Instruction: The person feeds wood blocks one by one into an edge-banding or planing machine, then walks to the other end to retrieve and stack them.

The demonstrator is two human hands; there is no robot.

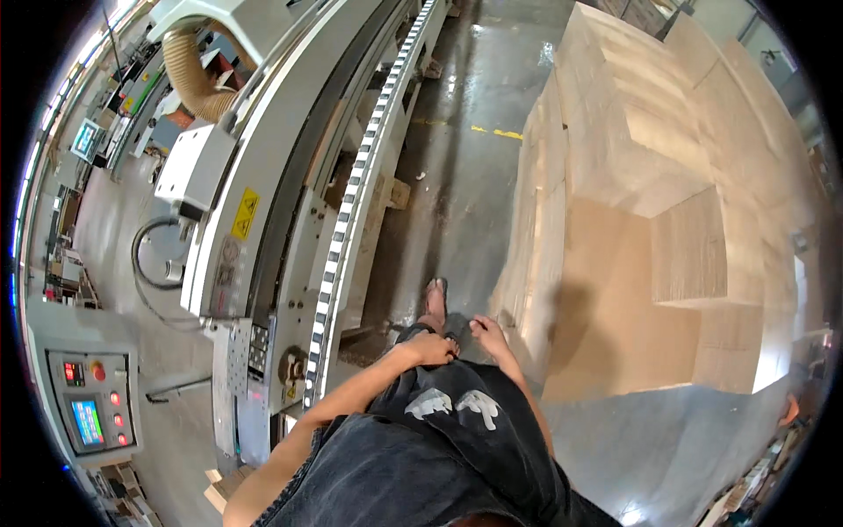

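My left hand [430,349] is in front of my waist, against the dark shirt [378,465]. Its fingers are curled in, and whatever they may hold is hidden. To its right, my right hand [490,336] hangs in front of the body with the fingers bent into a loose fist; nothing shows in it. The hands are apart from each other. Closest to the right hand is a big stack of cardboard [606,290]; I see no contact with it. A bare foot in a sandal [435,297] shows beyond the left hand.
Along my left runs a long machine [272,176] with a black-and-white chain track [338,237] and a ribbed hose [189,79]. A control panel [92,400] with a lit screen stands at lower left. Between machine and cardboard lies a concrete aisle [465,193] with yellow floor marks.
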